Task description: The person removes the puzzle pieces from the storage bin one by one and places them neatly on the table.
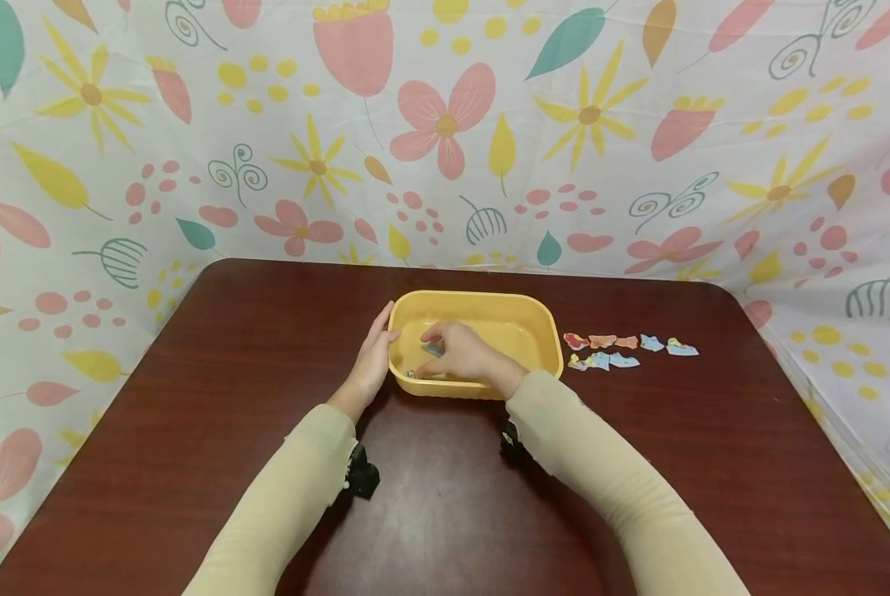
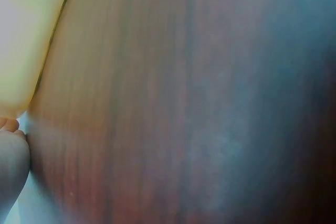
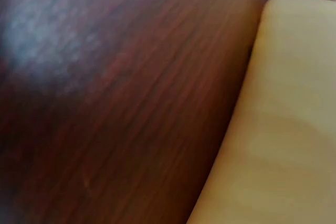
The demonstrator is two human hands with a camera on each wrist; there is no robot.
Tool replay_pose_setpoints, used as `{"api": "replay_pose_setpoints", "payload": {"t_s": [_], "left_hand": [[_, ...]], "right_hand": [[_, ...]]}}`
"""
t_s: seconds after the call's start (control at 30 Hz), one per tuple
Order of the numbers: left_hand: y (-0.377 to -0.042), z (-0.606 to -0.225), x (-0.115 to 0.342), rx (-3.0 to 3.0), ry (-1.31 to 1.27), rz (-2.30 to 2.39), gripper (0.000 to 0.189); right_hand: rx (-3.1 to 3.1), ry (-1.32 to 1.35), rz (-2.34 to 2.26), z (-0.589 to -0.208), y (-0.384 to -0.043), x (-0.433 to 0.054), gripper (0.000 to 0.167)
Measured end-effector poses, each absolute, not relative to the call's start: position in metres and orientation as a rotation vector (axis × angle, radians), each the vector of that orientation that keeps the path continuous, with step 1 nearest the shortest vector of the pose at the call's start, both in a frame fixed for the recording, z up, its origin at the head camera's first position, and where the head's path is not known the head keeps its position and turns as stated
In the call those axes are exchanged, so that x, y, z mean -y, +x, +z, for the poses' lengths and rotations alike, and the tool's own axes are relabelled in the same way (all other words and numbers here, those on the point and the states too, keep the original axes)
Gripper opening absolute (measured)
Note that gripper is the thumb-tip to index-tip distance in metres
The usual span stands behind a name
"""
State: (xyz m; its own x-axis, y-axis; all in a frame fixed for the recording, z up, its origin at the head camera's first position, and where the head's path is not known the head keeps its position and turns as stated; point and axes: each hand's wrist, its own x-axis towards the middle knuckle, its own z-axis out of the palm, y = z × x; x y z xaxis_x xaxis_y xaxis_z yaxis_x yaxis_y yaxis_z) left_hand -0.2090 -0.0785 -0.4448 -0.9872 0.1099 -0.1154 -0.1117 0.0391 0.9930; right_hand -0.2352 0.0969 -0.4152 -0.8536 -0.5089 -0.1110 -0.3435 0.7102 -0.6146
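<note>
A yellow plastic basin (image 1: 482,302) stands on the dark table. My left hand (image 1: 368,364) holds its left end, with the thumb at the rim and the fingers along the outer wall. Inside the basin, my right hand (image 1: 465,352) pinches a small bluish puzzle piece (image 1: 433,348) between thumb and fingers. Another small piece (image 1: 411,374) lies in the basin's near left corner. Both wrist views show mainly table and the basin's outer wall (image 2: 26,40), (image 3: 283,114); the held piece is hidden there.
Right of the basin, several cut-out puzzle pieces lie in two rows: red, orange and blue ones (image 1: 627,342) behind, yellow and light blue ones (image 1: 601,361) in front. The brown table (image 1: 214,397) ends at a flower-patterned cloth (image 1: 445,199) behind it.
</note>
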Motion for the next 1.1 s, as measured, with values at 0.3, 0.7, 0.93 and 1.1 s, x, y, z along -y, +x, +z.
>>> {"api": "replay_pose_setpoints", "payload": {"t_s": [0.3,0.7,0.93,1.1], "left_hand": [[-0.211,-0.444,0.078,-2.127,-0.015,2.083,0.056],[-0.196,-0.415,0.079,-2.054,-0.014,2.087,0.057],[-0.209,-0.441,0.080,-2.114,-0.038,2.073,0.056],[-0.207,-0.437,0.079,-2.133,-0.029,2.062,0.056]], "right_hand": [[-2.746,-0.800,-0.535,-0.414,-0.235,-0.090,0.055],[-2.701,-0.769,-0.631,-0.413,-0.238,-0.092,0.032],[-2.706,-0.729,-0.664,-0.413,-0.239,-0.093,0.017],[-2.578,-0.575,-0.910,-0.412,-0.237,-0.096,0.009]]}}
